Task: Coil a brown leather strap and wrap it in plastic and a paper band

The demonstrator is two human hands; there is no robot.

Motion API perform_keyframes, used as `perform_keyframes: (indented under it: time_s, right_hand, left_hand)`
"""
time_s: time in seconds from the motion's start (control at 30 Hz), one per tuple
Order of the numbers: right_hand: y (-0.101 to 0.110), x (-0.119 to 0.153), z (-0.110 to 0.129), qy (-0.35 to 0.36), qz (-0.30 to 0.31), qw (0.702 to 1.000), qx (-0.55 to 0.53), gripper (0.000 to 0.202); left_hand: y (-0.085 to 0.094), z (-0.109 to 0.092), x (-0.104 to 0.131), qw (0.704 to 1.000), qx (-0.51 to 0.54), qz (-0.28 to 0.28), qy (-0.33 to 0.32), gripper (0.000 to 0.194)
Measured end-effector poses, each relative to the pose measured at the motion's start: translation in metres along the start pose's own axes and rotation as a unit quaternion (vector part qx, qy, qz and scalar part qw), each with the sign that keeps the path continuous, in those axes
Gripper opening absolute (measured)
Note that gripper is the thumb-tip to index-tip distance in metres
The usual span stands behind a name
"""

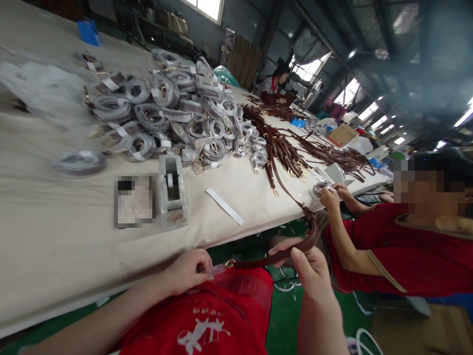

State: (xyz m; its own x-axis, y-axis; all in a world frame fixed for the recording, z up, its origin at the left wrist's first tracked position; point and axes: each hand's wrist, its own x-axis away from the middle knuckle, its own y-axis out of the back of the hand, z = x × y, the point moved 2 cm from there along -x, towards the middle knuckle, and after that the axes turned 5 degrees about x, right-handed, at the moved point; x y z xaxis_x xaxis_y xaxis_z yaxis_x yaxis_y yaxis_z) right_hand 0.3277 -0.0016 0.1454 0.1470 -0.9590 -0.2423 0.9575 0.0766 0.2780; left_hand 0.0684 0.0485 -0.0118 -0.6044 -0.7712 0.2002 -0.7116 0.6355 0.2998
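Note:
A brown leather strap [254, 263] with a gold clasp [229, 264] stretches across my lap. My right hand [308, 261] is closed around its folded, looped part, thumb on top. From there the strap runs up onto the table edge. At the clasp end, my left hand [192, 268] pinches a piece of clear plastic film [216, 269] between thumb and fingers. The film lies against the clasp; whether it is fastened to it I cannot tell.
On the table [88, 246] stand a tape dispenser [173, 192] and a white paper strip [224, 206]. Behind them rises a heap of wrapped coiled straps [177, 108]. Loose brown straps [277, 138] lie farther right. A co-worker in red [369, 241] sits close on my right.

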Motion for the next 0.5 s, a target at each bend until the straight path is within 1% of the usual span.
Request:
perform_keyframes:
  time_s: [0.2,0.37,0.5]
  right_hand:
    - [0.001,0.001,-0.01,-0.011,-0.005,1.0,0.021,0.023]
    - [0.004,0.001,-0.021,-0.037,-0.002,0.999,-0.035,0.022]
    - [0.008,-0.002,-0.028,-0.059,-0.004,0.995,-0.08,0.023]
  left_hand:
    - [-0.003,-0.004,-0.003,1.0,-0.016,-0.002,-0.003,0.018]
    - [-0.004,-0.012,-0.008,0.999,-0.018,0.012,-0.036,0.019]
    - [-0.005,-0.021,-0.011,0.996,-0.029,0.041,-0.071,0.032]
